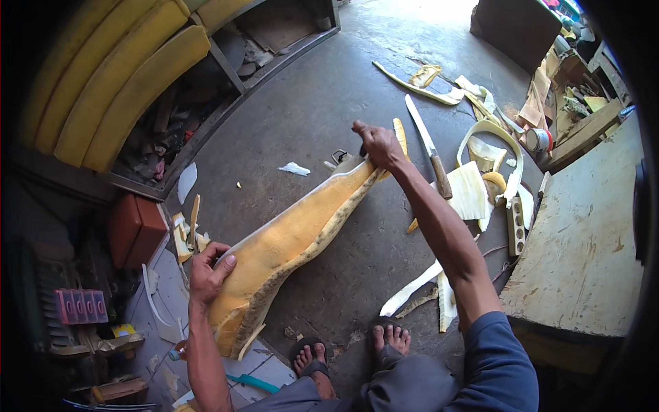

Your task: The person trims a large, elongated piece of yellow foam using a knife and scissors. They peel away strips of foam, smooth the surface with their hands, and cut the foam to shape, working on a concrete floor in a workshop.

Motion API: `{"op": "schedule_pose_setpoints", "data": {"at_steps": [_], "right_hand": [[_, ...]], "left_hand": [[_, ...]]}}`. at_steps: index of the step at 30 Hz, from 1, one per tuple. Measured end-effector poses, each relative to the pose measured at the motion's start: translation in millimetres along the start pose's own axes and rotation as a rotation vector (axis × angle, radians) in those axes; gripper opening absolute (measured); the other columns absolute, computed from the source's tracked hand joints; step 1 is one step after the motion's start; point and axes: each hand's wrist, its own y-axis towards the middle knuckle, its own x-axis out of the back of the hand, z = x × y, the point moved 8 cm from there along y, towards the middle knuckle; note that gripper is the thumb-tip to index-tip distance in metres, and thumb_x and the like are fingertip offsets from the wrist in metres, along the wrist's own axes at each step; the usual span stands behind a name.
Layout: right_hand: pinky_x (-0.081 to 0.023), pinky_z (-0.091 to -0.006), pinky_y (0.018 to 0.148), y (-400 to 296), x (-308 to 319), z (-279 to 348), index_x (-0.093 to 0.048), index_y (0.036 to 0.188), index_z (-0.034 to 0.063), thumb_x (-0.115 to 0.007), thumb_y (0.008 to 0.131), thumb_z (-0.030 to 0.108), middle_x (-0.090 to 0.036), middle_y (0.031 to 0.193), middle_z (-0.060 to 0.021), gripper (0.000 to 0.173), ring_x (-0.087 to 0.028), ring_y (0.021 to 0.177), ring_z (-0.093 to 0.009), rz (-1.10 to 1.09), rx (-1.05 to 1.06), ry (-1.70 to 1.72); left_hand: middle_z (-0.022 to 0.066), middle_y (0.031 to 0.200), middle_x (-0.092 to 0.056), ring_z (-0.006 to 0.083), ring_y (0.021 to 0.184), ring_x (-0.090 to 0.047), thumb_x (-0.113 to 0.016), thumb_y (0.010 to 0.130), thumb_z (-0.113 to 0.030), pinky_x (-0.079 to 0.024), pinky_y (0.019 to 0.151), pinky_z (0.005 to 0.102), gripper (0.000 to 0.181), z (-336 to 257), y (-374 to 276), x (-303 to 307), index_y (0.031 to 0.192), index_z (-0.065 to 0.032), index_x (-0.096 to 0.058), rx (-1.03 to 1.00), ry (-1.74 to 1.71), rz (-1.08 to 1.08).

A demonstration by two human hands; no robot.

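A long yellow-orange foam pad [288, 237] slants across the view in front of me, with a speckled grey strip along its near edge and a thin white layer along its far edge. My left hand [210, 273] grips its lower left part, thumb on the top face and fingers over the far edge. At the narrow upper right end, my right hand [381, 146] is curled closed on the foam. A small dark thing shows beside those fingers; what it is I cannot tell. Right of that hand, a knife [428, 139] with a wooden handle lies on the floor.
Foam offcuts [467, 190] lie on the floor at right, near a power strip [515, 226] and a worn board [576, 247]. A can [538, 140] stands beyond. Yellow foam pads [149, 98] lean on a shelf at upper left. A reddish-brown block [136, 232] sits at left.
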Motion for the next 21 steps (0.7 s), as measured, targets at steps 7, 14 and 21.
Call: {"op": "schedule_pose_setpoints", "data": {"at_steps": [7,14,21], "right_hand": [[-0.049,-0.0530,0.089,-11,14,4,-0.067,0.115,0.0004,-0.040,0.103,0.047,-0.069,0.105,-0.0272,0.055,-0.063,0.100,-0.050,-0.270,-0.001,-0.053],[-0.045,-0.0369,0.099,-38,21,-9,-0.048,0.146,0.0061,-0.038,0.100,0.068,-0.067,0.123,-0.0173,0.078,-0.061,0.113,-0.024,0.345,-0.240,0.413],[-0.042,-0.0368,0.102,-102,13,-60,-0.060,0.130,-0.0064,-0.039,0.101,0.064,-0.061,0.129,-0.0173,0.079,-0.057,0.116,-0.024,0.116,-0.406,0.581]], "left_hand": [[-0.0009,0.062,-0.043,0.0075,0.062,-0.039,-0.056,0.101,-0.025,-0.033,0.055,0.0302,0.038,-9,39,6,0.075,0.0015,-0.053,-0.078,0.326,-0.176],[0.0138,0.066,-0.055,0.0193,0.062,-0.051,-0.051,0.102,-0.031,-0.040,0.058,0.0386,0.040,31,89,69,0.080,0.0018,-0.058,-0.053,0.514,-0.154],[0.0230,0.103,-0.071,0.0434,0.103,-0.065,-0.049,0.099,-0.040,-0.049,0.088,0.0504,0.040,-11,154,54,0.107,-0.0049,-0.067,0.093,0.995,-0.317]]}}
